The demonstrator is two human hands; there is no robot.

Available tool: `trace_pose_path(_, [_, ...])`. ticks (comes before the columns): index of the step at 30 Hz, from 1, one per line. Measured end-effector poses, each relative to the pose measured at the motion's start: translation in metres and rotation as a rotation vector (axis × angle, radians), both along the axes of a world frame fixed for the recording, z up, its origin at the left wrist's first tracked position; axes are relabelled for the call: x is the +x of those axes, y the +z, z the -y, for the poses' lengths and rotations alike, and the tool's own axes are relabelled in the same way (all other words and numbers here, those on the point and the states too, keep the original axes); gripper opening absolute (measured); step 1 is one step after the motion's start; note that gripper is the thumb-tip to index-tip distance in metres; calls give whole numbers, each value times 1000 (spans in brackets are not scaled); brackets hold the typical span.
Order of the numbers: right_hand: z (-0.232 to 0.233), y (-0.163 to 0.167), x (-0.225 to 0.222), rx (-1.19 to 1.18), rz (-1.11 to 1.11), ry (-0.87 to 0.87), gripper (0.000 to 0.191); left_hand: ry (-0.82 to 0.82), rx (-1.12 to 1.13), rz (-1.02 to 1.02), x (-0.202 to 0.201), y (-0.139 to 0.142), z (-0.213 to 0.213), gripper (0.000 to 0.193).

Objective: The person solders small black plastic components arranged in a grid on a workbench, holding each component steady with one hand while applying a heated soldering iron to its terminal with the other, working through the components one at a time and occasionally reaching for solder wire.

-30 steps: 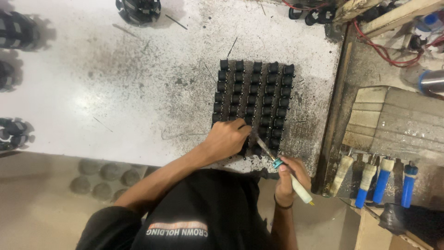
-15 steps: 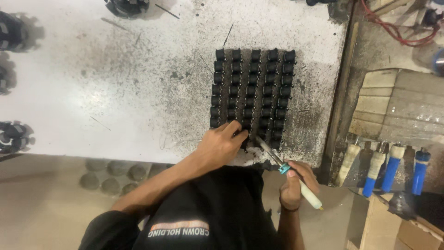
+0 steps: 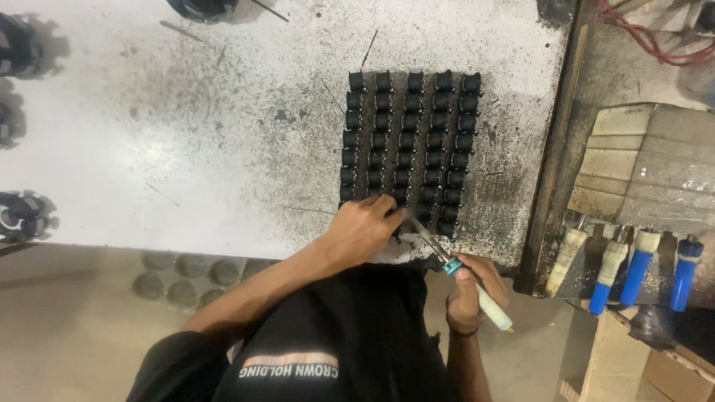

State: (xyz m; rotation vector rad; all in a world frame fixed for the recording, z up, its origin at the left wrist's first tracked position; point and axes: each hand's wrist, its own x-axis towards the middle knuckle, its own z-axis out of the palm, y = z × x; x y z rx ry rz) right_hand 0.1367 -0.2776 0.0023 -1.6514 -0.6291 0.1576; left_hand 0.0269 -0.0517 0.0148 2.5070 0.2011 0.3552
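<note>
- A slim tool with a white handle (image 3: pixel 493 307) and a blue collar is gripped in the right hand (image 3: pixel 471 294), fingers wrapped closed round it; its metal tip runs up-left to the near edge of a block of small black parts (image 3: pixel 408 138).
- The left hand (image 3: pixel 363 229) is curled over the nearest row, fingertips pinched on what appears to be one of the black parts — the piece itself is hidden under the fingers.
- The black parts are set in tidy rows on the worktable (image 3: pixel 186 149), right of centre, touching or nearly so.
- A slip of the tip could be expected to nick the left fingers, since both meet at one spot; a nudge from the wrist could knock neighbouring parts out of line.
- The white tabletop is heavily speckled with dark grime around the block — loose grit could foul the work.
- Blue-handled tools (image 3: pixel 639 269) are racked to the right; round black components (image 3: pixel 26 216) sit at the left edge.
</note>
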Motion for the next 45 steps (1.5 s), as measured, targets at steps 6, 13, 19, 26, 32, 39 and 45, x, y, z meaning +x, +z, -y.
trace_pose_path(6, [0,1,-1,8,-26,-34,23,54,-55,3,0,3,8,20])
trace_pose_path(13, [-1,2,-1,-36,-9,-41,24,35,-9,13,-1,-3,5,30])
trace_pose_path(19, [0,4,0,-46,39,-42,24,39,-28,-17,-1,-7,3,33])
trace_pose_path(26, [-1,1,0,-21,19,-47,27,41,-88,74,0,-7,0,25])
trace_pose_path(32, [-3,6,1,-30,31,-32,26,26,-93,51,-1,-8,-5,26])
trace_pose_path(39, [-3,5,1,-27,6,-20,24,53,-92,61,2,-10,-3,21])
trace_pose_path(45, [-2,3,1,-82,105,-25,24,61,-106,46,4,-11,-4,17])
